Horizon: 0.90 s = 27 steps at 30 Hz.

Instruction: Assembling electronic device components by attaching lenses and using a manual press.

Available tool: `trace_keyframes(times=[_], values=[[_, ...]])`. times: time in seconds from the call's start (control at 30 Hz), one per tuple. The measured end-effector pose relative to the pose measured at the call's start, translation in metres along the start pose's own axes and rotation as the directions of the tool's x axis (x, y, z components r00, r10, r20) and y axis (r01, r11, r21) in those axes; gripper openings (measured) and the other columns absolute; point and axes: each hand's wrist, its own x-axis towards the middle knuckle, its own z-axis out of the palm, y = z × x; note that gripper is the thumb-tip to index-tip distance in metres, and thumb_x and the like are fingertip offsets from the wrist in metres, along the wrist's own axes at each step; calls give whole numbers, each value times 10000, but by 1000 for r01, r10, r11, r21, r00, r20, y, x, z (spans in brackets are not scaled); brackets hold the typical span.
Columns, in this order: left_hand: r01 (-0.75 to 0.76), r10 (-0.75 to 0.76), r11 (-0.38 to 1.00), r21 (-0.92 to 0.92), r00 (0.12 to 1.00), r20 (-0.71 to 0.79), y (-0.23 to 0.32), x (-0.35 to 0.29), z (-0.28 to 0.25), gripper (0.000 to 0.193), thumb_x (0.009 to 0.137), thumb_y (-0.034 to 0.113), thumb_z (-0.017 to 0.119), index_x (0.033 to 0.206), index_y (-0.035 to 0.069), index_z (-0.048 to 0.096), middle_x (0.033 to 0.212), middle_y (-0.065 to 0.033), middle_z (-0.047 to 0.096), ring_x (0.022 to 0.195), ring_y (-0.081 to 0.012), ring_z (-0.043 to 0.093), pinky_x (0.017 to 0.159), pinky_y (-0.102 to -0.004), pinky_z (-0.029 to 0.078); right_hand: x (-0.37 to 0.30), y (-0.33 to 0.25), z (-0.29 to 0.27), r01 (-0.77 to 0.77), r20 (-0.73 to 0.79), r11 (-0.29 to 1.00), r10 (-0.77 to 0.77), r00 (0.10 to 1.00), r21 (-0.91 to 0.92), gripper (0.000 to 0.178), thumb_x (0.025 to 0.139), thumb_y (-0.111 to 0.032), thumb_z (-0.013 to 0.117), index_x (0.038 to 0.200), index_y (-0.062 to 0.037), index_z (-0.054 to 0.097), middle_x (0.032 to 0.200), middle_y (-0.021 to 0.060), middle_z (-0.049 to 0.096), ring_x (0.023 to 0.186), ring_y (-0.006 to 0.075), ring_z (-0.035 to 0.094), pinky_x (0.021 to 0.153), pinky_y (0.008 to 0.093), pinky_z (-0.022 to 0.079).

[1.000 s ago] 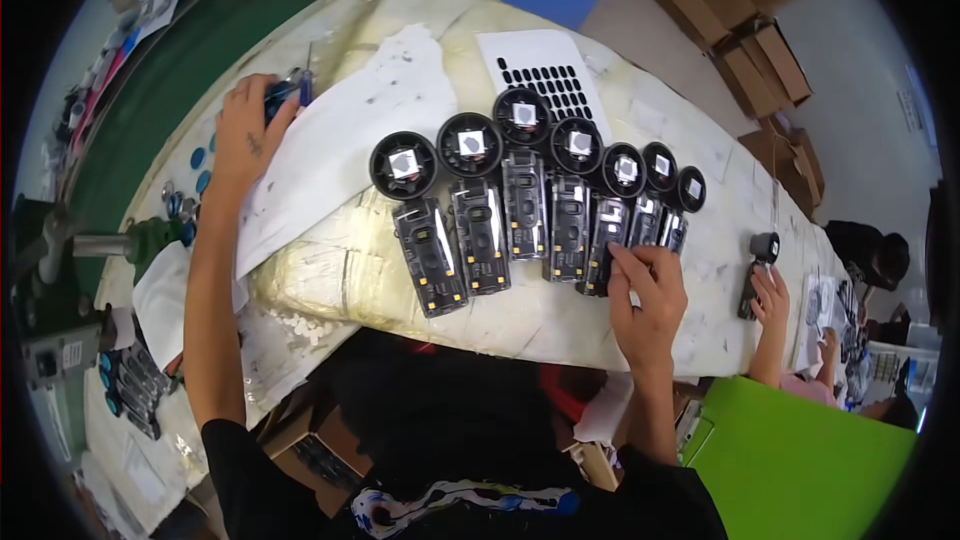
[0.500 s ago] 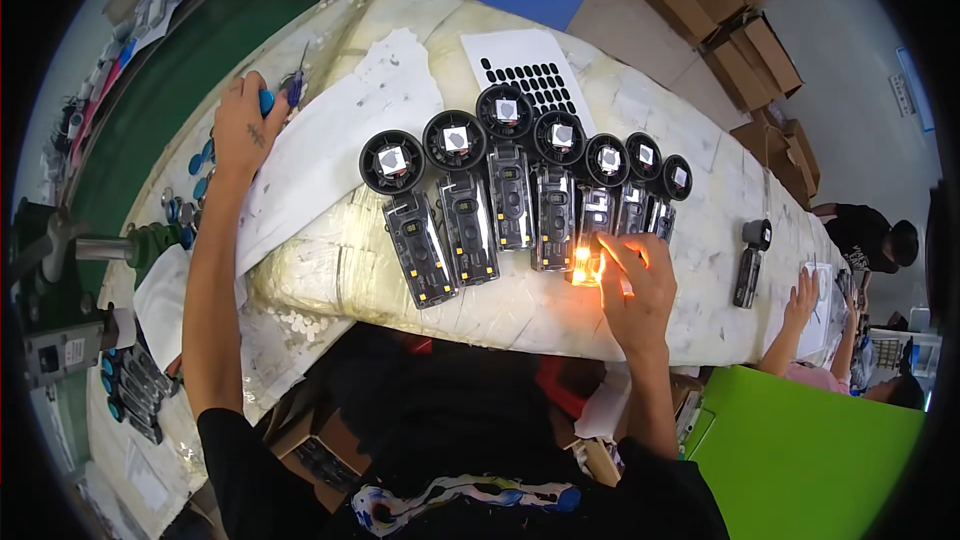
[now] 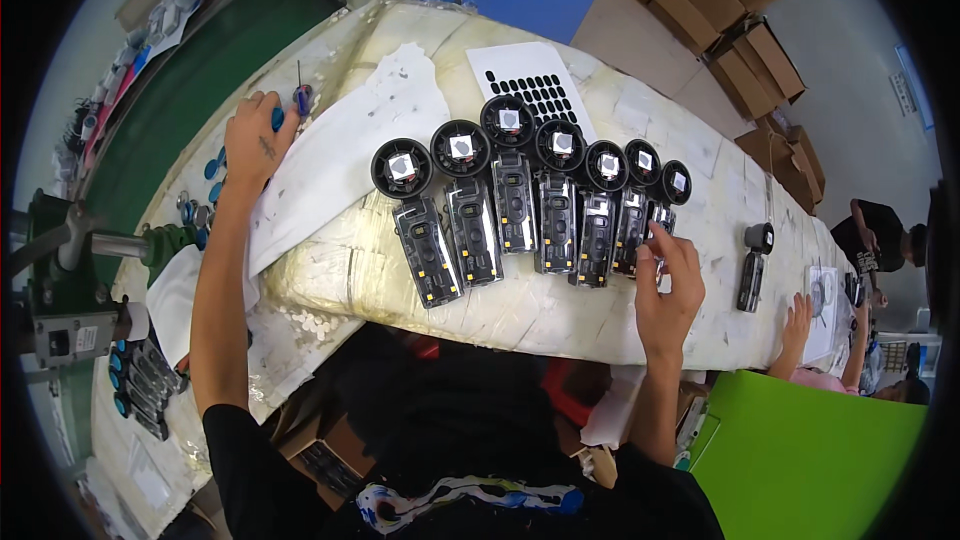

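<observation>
Several black handheld devices, fan-like with round ringed heads and long clear-cased handles, lie in a fanned row; one is the leftmost device (image 3: 428, 252). White square labels sit inside their heads. My right hand (image 3: 670, 290) has its thumb and curled fingers round the lower end of the rightmost device (image 3: 661, 215), hiding that end. At the far left, my left hand (image 3: 254, 145) is closed, with a blue round piece (image 3: 277, 120) between thumb and fingers. Beside its fingertips is a small screwdriver with a blue-purple handle (image 3: 302, 97).
A white cloth (image 3: 340, 160) and a sheet of black oval stickers (image 3: 530, 80) lie on the table. Another device (image 3: 752, 270) lies to the right, near a co-worker's hand (image 3: 795, 325). A green metal press (image 3: 160, 245) stands left. A green panel (image 3: 810, 450) is at lower right.
My right hand has moved right along the row to the rightmost device. The orange glow at a middle device's lower end has gone out. My left hand has come slightly nearer.
</observation>
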Motion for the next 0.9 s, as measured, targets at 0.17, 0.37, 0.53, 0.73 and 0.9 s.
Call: trace_keyframes(times=[0.17, 0.37, 0.53, 0.73, 0.9], values=[[86, -85, 996, -14, 992, 90, -3, -1, -10, 292, 856, 323, 653, 824, 44, 573, 784, -171, 627, 732, -404, 602, 615, -471, 473, -1, 4, 10, -87, -101, 991, 77, 992, -103, 356, 850, -56, 674, 1199, -10, 626, 1174, 166, 586, 1074, 310, 556, 941, 379, 435], [240, -229, 950, -200, 971, 75, -18, 5, -9, 320, 816, 300, 707, 830, 45, 513, 670, -232, 576, 663, -450, 567, 566, -492, 426, -1, 3, -3, -76, -111, 994, 67, 992, -74, 345, 890, -48, 631, 1228, 8, 595, 1212, 151, 598, 1129, 284, 556, 956, 378, 425], [319, -349, 911, -263, 934, -78, -16, -1, -25, 299, 783, 211, 707, 753, 13, 485, 606, -190, 544, 556, -357, 545, 526, -418, 429, 12, -14, 0, -17, -139, 1000, 15, 990, -16, 316, 915, -31, 590, 1229, 6, 598, 1214, 140, 603, 1085, 248, 561, 909, 351, 434], [438, -816, -51, -898, 500, 290, 23, 5, -68, 324, 856, 200, 673, 658, 120, 429, 535, 15, 471, 474, -87, 416, 438, -252, 320, 18, -90, 38, 99, 69, 951, -124, 990, 294, 253, 838, -3, 648, 1089, 12, 674, 1079, 134, 657, 1020, 261, 615, 917, 345, 463], [-39, -473, -826, -563, 592, 653, 92, -19, -102, 367, 935, 205, 587, 617, 150, 412, 544, 54, 396, 458, -79, 373, 414, -266, 244, 22, -174, 90, 158, 247, 764, -386, 889, 626, 292, 794, -32, 721, 1076, 22, 666, 1053, 136, 638, 910, 274, 645, 807, 331, 510]])
